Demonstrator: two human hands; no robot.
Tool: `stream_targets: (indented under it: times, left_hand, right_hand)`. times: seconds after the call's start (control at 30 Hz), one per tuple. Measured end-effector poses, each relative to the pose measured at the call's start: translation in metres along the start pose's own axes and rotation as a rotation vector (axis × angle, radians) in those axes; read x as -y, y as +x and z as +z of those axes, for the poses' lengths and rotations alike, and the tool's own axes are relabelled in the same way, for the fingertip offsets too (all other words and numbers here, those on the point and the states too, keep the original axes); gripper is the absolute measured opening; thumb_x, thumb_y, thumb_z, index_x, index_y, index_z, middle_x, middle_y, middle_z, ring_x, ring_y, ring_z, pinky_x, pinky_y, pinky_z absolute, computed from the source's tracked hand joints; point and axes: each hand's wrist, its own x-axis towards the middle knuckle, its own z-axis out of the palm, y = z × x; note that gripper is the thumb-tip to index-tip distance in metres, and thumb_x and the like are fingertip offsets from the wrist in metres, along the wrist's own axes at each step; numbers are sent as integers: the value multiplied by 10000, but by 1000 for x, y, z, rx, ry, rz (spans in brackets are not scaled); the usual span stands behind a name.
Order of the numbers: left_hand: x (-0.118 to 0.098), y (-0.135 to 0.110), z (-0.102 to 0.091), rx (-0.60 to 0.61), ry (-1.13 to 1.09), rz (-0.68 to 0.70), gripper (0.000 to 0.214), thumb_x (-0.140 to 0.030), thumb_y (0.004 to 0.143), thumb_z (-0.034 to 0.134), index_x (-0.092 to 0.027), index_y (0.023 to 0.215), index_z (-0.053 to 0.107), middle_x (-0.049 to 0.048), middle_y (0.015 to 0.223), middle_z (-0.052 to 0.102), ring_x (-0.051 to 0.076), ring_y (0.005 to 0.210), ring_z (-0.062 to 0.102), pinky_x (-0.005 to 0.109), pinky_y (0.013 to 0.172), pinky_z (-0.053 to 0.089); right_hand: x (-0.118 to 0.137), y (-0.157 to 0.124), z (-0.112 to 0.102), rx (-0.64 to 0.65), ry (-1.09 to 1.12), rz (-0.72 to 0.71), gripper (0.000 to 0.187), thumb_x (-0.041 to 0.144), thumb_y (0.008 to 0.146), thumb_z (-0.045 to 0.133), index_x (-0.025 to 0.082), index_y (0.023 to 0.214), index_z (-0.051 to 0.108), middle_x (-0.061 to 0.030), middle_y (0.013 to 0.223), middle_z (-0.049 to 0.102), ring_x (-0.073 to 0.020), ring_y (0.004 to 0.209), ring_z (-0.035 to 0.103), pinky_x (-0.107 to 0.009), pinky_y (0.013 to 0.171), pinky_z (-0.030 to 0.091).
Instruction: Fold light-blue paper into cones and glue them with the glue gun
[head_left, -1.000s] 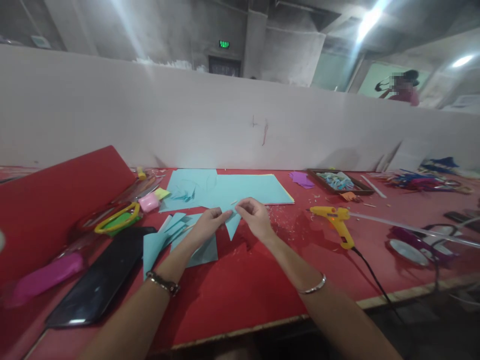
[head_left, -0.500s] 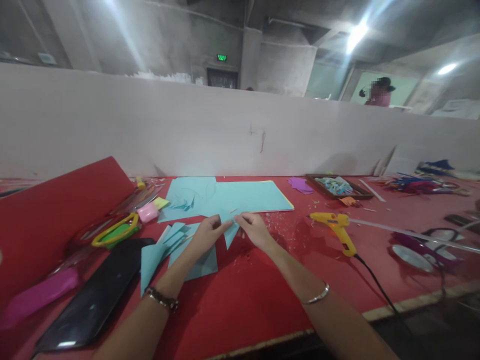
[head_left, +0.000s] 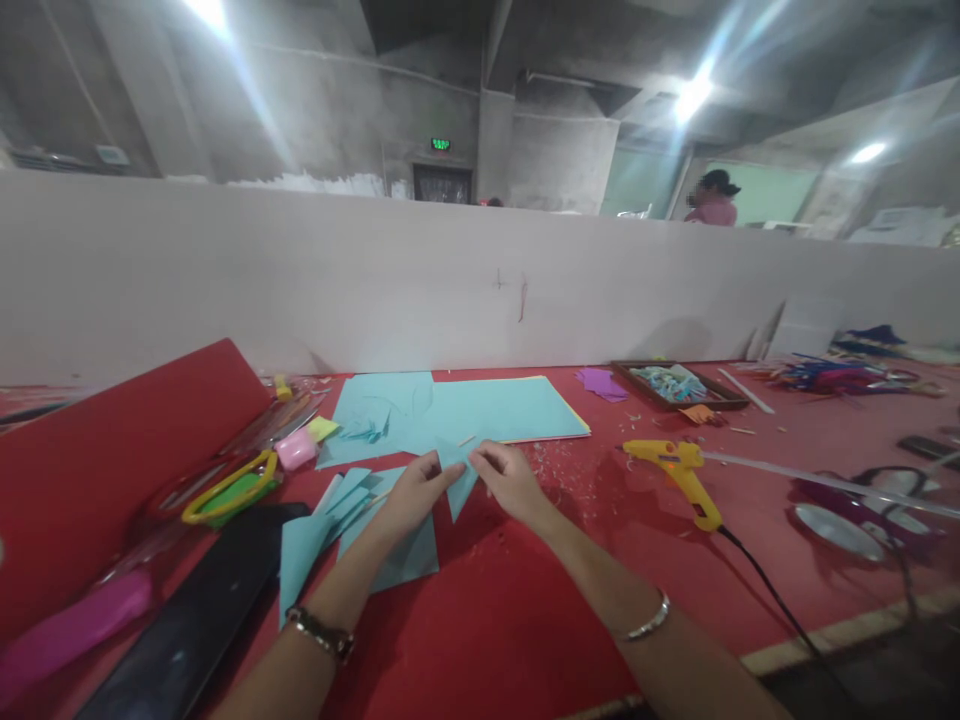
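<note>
Between my hands is a small pointed piece of light blue paper [head_left: 461,490], its tip hanging downward. My left hand [head_left: 417,488] pinches its left side between thumb and fingers. On the opposite edge, the fingertips of my right hand [head_left: 510,478] are closed on the same paper. Behind them lie large light blue sheets [head_left: 502,405], with small blue scraps on the left sheet. Folded blue paper pieces [head_left: 306,550] lie to the left of my left forearm, next to another blue sheet [head_left: 409,550] partly under that arm.
A yellow glue gun [head_left: 675,465] with a cord lies on the red table at right. Behind it are a brown tray [head_left: 720,402] of scraps and purple paper [head_left: 600,384]. Yellow-handled scissors [head_left: 196,510], a black phone-like slab [head_left: 199,610] and a red board [head_left: 135,435] occupy the left.
The camera view has tilted up slightly, so the table sits lower in the picture. Both hands keep hold of the blue paper, with little visible shift. The distant person has turned.
</note>
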Motion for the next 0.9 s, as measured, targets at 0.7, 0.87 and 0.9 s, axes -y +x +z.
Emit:
stream_targets:
  times: [0.7,0.87,0.9]
  left_hand:
    - [5,0,-6,130,-124,-76,212,-344,676,547,-160,573,571,-3,546,514,122,559,416,241,537,308]
    - [3,-2,-4,185,-59,-58,254,-358,736,468,-176,625,606,5,552,532,140,563,428,251,541,320]
    - [2,-2,-4,189,-47,-54,265,-360,743,455,-177,629,609,5,552,532,141,563,431,251,542,324]
  right_hand:
    - [6,1,1,-16,112,-78,163,330,758,566,196,669,593,-9,665,617,-145,657,571,-276,652,455]
    - [0,1,4,-25,262,16,193,359,750,567,190,660,538,22,573,565,-122,558,536,-257,587,432]
    - [0,1,5,-41,269,22,187,355,745,570,190,665,531,28,563,556,-116,546,525,-251,575,424]
